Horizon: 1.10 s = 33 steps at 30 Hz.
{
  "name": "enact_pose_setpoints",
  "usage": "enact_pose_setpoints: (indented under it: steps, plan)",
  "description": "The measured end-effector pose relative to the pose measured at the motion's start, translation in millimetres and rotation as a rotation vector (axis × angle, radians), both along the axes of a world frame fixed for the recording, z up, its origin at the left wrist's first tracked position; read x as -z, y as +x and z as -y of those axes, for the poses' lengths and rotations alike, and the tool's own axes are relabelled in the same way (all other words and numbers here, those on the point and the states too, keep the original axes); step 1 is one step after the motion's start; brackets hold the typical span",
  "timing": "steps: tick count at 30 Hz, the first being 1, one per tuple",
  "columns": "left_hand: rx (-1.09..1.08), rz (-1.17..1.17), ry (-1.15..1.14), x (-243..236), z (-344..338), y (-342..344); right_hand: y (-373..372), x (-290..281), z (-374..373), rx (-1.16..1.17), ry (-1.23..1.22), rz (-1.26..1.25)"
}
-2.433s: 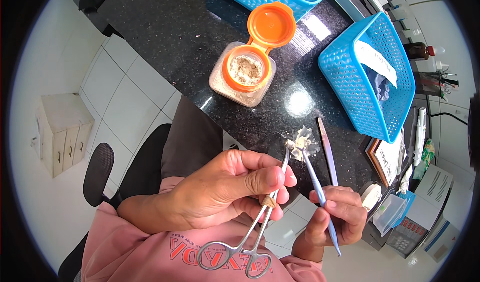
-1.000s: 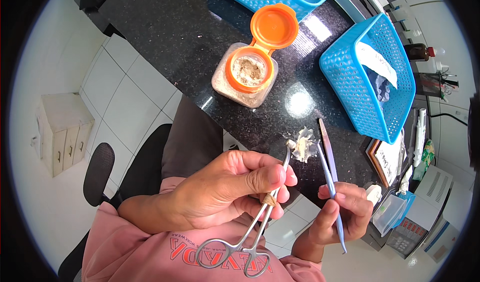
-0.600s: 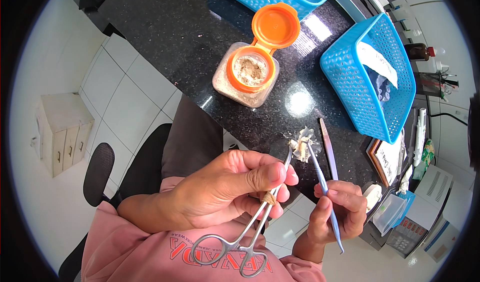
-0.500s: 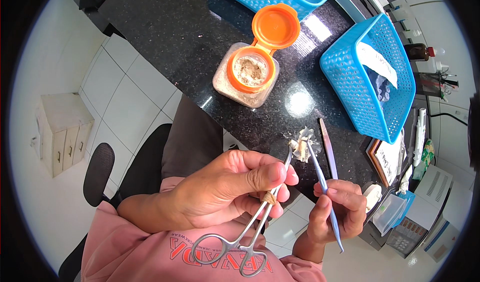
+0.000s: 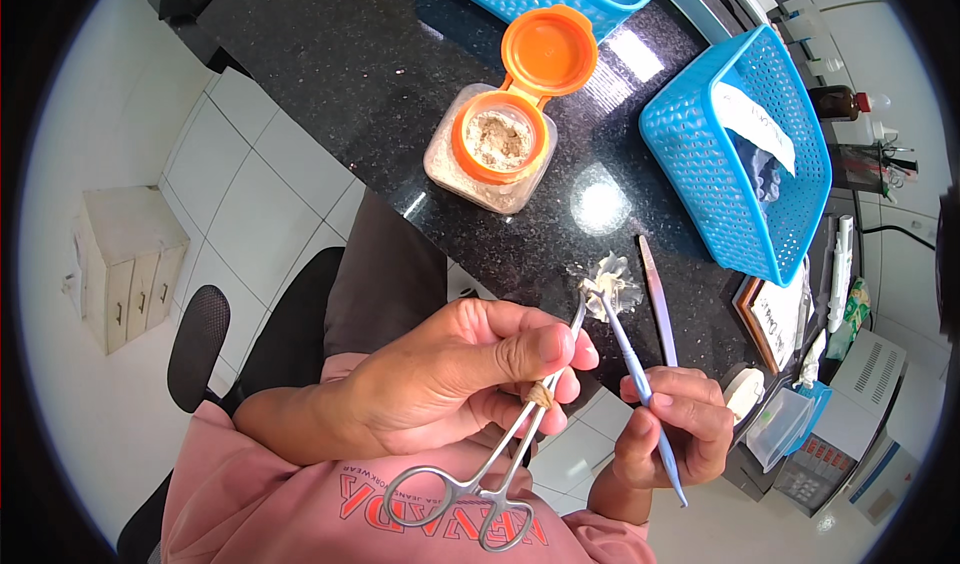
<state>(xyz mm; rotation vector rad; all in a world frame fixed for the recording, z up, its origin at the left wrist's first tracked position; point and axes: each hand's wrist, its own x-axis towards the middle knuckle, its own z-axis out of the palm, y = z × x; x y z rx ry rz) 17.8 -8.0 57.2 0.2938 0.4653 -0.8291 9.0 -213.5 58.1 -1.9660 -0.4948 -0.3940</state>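
My left hand (image 5: 480,374) is closed around a steel locking forceps (image 5: 505,442) with a brown band wound about its shanks. The finger rings hang toward my shirt, and the jaws point away from me. Between thumb and fingers, my right hand (image 5: 680,429) pinches a slim blue double-ended hand tool (image 5: 628,354). Its far tip meets or nearly meets the forceps' jaws; a tiny piece there is too small to name. Below the tips, a cream-coloured smear of paste (image 5: 618,282) lies on the dark speckled counter (image 5: 370,94). A spatula-like tool with a purple handle (image 5: 658,299) rests beside the smear.
A square jar of pale powder (image 5: 468,179) stands with its orange flip lid (image 5: 550,52) raised. Blue perforated baskets (image 5: 690,154) stand at the back and right. A wooden-edged pad (image 5: 765,319) and a white round piece (image 5: 743,396) lie at the right edge.
The blue tool's far tip has shifted left and slightly nearer to me, toward the forceps' jaws. More of the paste smear now shows. My left hand has barely moved.
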Motion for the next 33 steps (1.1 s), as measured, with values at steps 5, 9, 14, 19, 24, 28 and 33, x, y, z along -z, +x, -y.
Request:
enact_pose_setpoints:
  steps: [5,9,14,19,24,28,33]
  plan:
    - [0.003,-0.004,0.008,-0.7,0.4,0.2,-1.5,1.7,0.6,-0.004,0.015,0.000]
    - [0.000,-0.001,0.011,-1.0,0.7,0.1,0.3,0.8,0.3,0.022,-0.010,0.005]
    - [-0.003,0.016,0.008,-0.6,1.2,0.0,-0.7,0.3,1.2,0.018,-0.016,0.002]
    - [-0.010,0.011,-0.011,0.4,1.5,-0.2,-0.6,1.2,1.0,0.001,-0.005,0.006]
    - [-0.004,0.010,0.001,0.3,0.7,-0.6,-1.5,1.6,1.4,-0.003,0.017,0.002]
    - [-0.012,0.009,-0.019,1.2,0.3,-0.7,-5.0,1.1,6.2,0.156,-0.029,-0.084]
    - [-0.010,-0.002,-0.031,2.3,-0.5,-1.0,-4.3,3.4,4.0,0.123,-0.050,-0.064]
